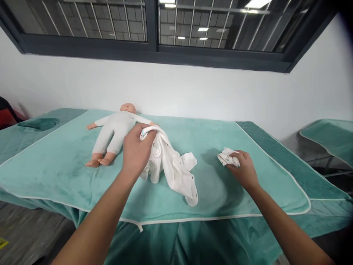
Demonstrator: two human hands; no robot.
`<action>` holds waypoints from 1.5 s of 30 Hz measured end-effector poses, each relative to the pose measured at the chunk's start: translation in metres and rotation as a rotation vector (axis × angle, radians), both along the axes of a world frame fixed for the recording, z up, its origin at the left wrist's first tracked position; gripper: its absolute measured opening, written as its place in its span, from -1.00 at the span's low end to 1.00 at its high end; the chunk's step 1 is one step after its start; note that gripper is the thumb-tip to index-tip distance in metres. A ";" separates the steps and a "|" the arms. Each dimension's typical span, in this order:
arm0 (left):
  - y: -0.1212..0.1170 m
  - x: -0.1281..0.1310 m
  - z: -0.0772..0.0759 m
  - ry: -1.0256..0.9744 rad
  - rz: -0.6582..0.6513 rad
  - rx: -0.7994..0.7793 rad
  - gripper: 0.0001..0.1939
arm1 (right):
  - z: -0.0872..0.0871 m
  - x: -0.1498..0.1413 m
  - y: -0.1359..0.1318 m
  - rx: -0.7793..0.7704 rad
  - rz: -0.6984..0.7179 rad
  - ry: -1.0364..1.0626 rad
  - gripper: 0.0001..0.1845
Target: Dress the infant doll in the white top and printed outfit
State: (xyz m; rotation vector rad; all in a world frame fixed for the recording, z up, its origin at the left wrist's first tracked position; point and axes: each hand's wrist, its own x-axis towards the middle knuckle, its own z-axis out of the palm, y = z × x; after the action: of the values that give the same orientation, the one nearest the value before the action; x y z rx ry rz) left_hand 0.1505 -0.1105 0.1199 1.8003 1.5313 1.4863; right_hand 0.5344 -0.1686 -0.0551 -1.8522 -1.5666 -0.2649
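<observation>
My left hand (139,149) is closed on a white baby garment (176,169) with snap buttons, which hangs down in loose folds over the green sheet. In my right hand (244,169) is a small bunched white printed cloth (228,157), pinched between thumb and fingers. The cloth's exact kind cannot be made out. A baby doll (116,129) with a pale fabric body lies on its back to the left, head toward the wall. One of its arms reaches close to my left hand.
A green velvety sheet with white piping (82,147) covers the table. Behind it rise a white wall (182,92) and a barred window (154,44). At right stands another green-covered surface (331,138); a red and black object (7,114) is at far left.
</observation>
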 end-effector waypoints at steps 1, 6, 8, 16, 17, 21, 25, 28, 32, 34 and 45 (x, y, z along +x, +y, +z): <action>0.000 0.001 0.000 0.003 -0.006 0.002 -0.82 | 0.005 -0.002 0.003 0.006 0.019 -0.011 -0.65; -0.002 0.006 0.005 -0.002 -0.045 0.026 -0.85 | 0.004 -0.016 0.012 -0.216 -0.048 -0.103 -0.61; -0.004 0.007 0.007 0.009 -0.055 0.029 -0.86 | -0.001 -0.017 0.011 -0.315 -0.083 -0.138 -0.56; -0.007 0.005 0.013 0.067 -0.068 0.069 -0.86 | 0.038 -0.064 -0.001 -0.262 -0.031 -0.112 -0.42; -0.008 0.006 0.016 0.076 -0.073 0.068 -0.86 | 0.047 -0.082 -0.003 -0.190 0.107 -0.044 -0.46; -0.014 0.008 0.028 0.114 -0.100 0.065 -0.85 | 0.072 -0.160 0.000 -0.170 0.566 0.325 -0.53; -0.018 0.000 0.033 0.158 -0.121 0.063 -0.85 | 0.085 -0.197 0.025 -0.040 0.531 0.458 -0.71; -0.017 -0.014 0.031 0.210 -0.124 0.083 -0.84 | 0.096 -0.197 0.049 0.037 0.471 0.546 -0.83; -0.012 -0.036 0.028 0.272 -0.028 0.141 -0.84 | 0.119 -0.181 0.064 0.219 0.363 0.603 -0.81; -0.008 -0.045 0.028 0.328 0.036 0.171 -0.84 | 0.131 -0.171 0.064 0.277 0.325 0.515 -0.78; 0.005 -0.073 0.007 0.385 0.140 0.130 -0.81 | 0.155 -0.124 0.044 0.335 0.101 0.220 -0.67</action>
State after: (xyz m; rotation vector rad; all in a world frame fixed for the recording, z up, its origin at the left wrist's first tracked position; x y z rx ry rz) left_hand 0.0772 -0.1056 0.1267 2.1954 1.8062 1.3847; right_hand 0.4109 -0.1242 0.0996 -1.4861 -1.3664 -0.2505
